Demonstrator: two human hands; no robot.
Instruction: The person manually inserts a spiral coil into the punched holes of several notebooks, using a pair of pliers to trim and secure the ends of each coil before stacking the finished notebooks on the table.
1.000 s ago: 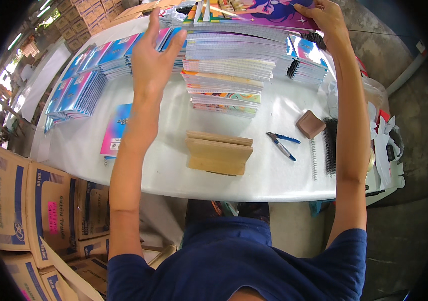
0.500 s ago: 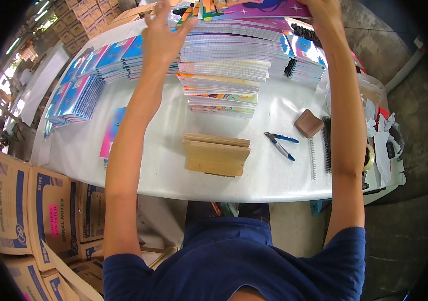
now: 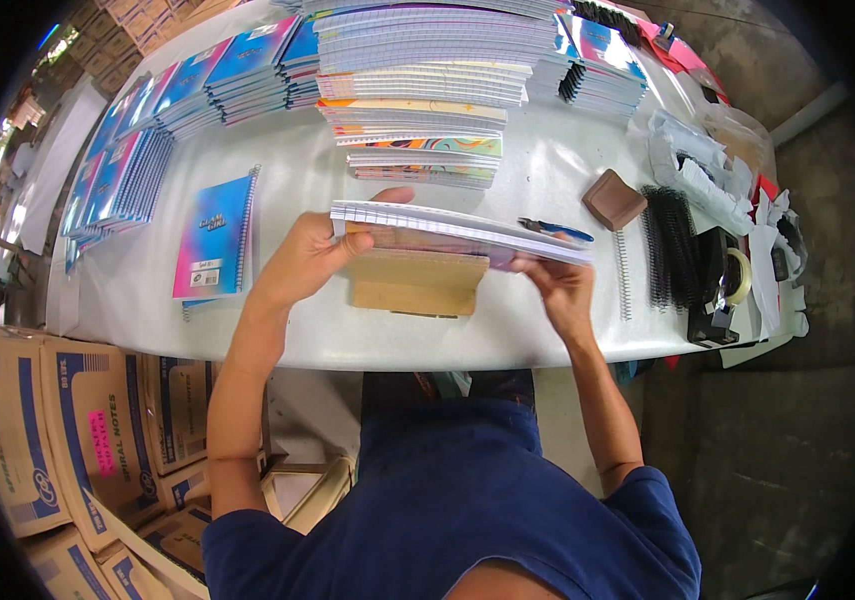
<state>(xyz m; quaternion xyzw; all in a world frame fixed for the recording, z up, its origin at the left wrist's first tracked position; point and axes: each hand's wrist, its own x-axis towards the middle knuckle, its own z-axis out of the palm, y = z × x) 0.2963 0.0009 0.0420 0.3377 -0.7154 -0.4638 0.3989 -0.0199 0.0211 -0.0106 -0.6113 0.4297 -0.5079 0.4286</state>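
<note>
A notebook (image 3: 447,228) with white page edges is held between my two hands, tilted slightly down to the right. My left hand (image 3: 309,252) grips its left end, thumb in front. At the right end my right hand (image 3: 559,297) closes on its lower edge. Just below it, a folded cardboard stand (image 3: 412,285) rests on the table, its top partly hidden by the notebook. Beyond rises a tall stack of notebooks (image 3: 427,85) with their page edges toward me. Left of my left hand lies a pink-and-blue spiral notebook (image 3: 217,238).
Blue-handled pliers (image 3: 562,230), a brown block (image 3: 614,200), black spiral coils (image 3: 669,245) and a tape dispenser (image 3: 717,290) lie on the right. More spiral notebooks (image 3: 127,180) are piled at the left and back. Cardboard boxes (image 3: 97,430) stand below the table's left side.
Both hands have come back from the top of the far stack toward me, bringing the notebook down over the cardboard stand. My view has shifted slightly.
</note>
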